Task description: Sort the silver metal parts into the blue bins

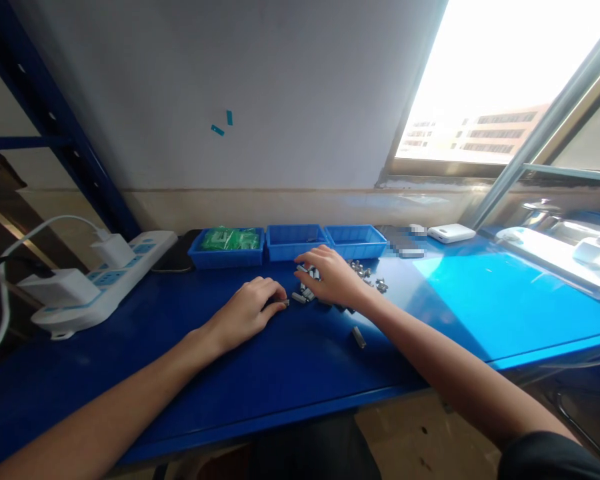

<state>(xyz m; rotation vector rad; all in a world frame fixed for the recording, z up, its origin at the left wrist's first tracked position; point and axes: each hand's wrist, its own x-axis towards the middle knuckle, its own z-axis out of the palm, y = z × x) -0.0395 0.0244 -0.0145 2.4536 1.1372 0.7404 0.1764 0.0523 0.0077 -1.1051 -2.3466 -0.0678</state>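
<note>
My left hand [253, 305] rests on the blue table with thumb and fingers pinched on a small metal piece [286, 303]; only its end shows. Above a loose pile of small silvery metal parts [307, 293], my right hand [327, 272] hovers with its fingers curved and the thumb apart from them. Nothing shows between those fingers. More of the parts [363, 269] lie behind the right wrist, and some are hidden under that hand. A single metal piece [359, 337] lies apart, nearer the table's front edge.
Along the wall stand a blue bin [226, 261] with green packets and two more blue bins [296, 252] [357, 249]. A white power strip [115, 280] with plugged-in chargers lies at left. A white box-like device [451, 233] sits at the back right, near the window.
</note>
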